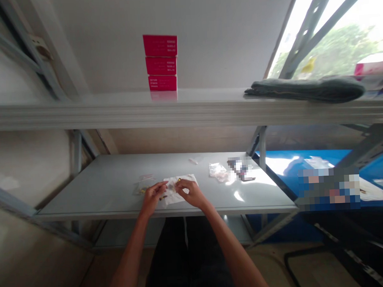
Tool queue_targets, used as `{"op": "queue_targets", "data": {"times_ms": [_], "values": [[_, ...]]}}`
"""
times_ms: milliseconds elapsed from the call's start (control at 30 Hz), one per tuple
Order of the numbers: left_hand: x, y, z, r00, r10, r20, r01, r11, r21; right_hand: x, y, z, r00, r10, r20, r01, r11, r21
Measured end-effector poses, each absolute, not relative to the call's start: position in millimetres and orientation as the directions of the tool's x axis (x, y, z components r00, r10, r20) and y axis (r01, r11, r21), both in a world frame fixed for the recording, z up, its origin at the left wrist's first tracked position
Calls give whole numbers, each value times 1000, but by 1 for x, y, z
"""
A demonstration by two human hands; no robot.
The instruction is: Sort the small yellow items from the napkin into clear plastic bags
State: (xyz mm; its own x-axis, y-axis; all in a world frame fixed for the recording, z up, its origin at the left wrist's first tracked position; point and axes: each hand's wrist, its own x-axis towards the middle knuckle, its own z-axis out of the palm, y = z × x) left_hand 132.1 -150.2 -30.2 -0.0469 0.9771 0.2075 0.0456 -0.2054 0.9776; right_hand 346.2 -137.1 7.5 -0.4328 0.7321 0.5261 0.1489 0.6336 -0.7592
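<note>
Both hands work low over a white sheet [189,178], cloth or paper, on the grey shelf table [107,181]. My left hand [153,196] is closed in a pinch at the sheet's left edge; what its fingertips hold is too small to make out. My right hand [191,192] pinches above the middle of the sheet, with a tiny yellow and dark bit [179,179] at its fingertips. Small brown pieces [163,197] lie beside my left fingers. Left of that hand rests a clear plastic bag [144,184] with yellowish bits inside.
Clear plastic packets [218,171] and a blurred-out item [241,169] lie to the right. A small white strip [192,161] is farther back. Overhead, a shelf [120,110] carries stacked red boxes [162,65] and folded grey cloth [305,90]. A blue table [284,162] stands right.
</note>
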Motion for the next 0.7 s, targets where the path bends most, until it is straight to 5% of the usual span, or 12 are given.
{"op": "queue_targets", "data": {"times_ms": [133,233,333,467,700], "values": [[133,-148,-33,-83,970,227,45,-224,974,341,-140,8,-424,727,540,156,646,-747],[133,-146,-37,-162,963,213,33,-211,977,345,-135,-2,-232,823,519,197,562,-803],[133,-145,-40,-178,965,193,20,-192,981,357,-125,-19,-48,887,459,412,436,-800],[132,-144,-43,-160,968,193,18,-193,981,367,-116,-36,-105,917,385,657,354,-665],[133,-146,-41,-127,973,191,28,-189,982,357,-117,-37,-145,935,325,765,314,-563]]}}
